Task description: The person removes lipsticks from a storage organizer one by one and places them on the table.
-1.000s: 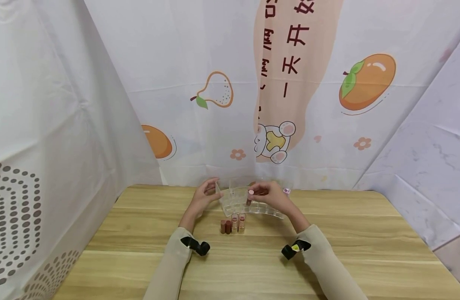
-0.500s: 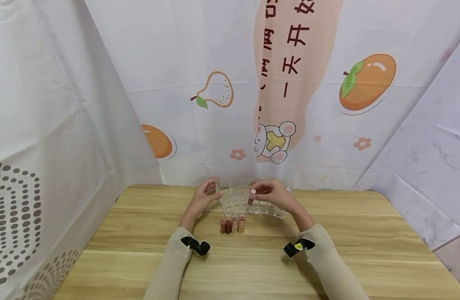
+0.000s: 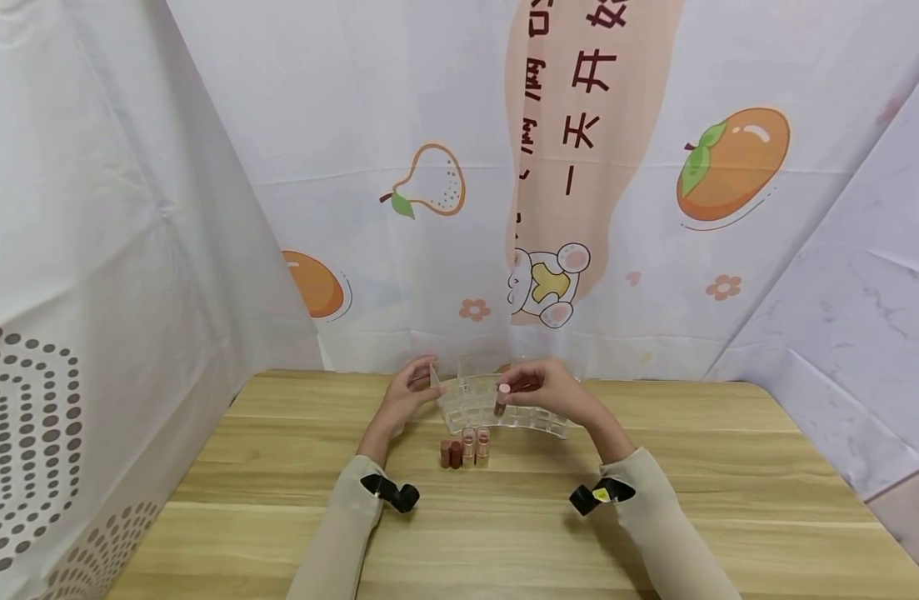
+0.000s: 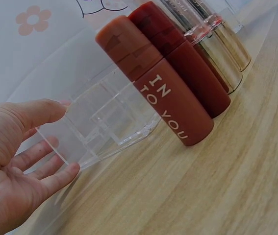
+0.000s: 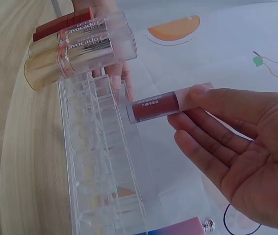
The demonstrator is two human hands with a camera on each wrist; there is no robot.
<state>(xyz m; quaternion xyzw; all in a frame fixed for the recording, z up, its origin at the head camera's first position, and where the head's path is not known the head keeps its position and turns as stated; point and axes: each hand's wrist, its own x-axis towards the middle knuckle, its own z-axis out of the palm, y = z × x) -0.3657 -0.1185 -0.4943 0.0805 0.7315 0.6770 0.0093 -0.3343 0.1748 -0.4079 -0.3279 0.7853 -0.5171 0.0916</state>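
Note:
In the right wrist view, my right hand [image 5: 249,142] pinches a lip gloss tube [image 5: 156,107] by its pale pink cap, with thumb and fingers. The tube's mauve end hangs over the clear acrylic lipstick organizer [image 3: 477,417], a curved, stepped stand with small compartments. At the organizer's left end, my left hand [image 4: 23,156] holds its side panel between thumb and fingers. In front of the organizer stand a brown-red lip gloss tube [image 4: 165,98], a darker red tube [image 4: 197,73] and two lipsticks [image 5: 77,56] with clear caps and gold bases.
A blue-and-pink tube [image 5: 178,227] with a jewelled end lies at the bottom of the right wrist view, beside the organizer. The wooden table [image 3: 489,533] ends at a printed white curtain [image 3: 399,275] behind the organizer.
My right hand has shifted slightly to the right, and the lip gloss it holds has come a little lower over the organizer. The left hand stays where it was.

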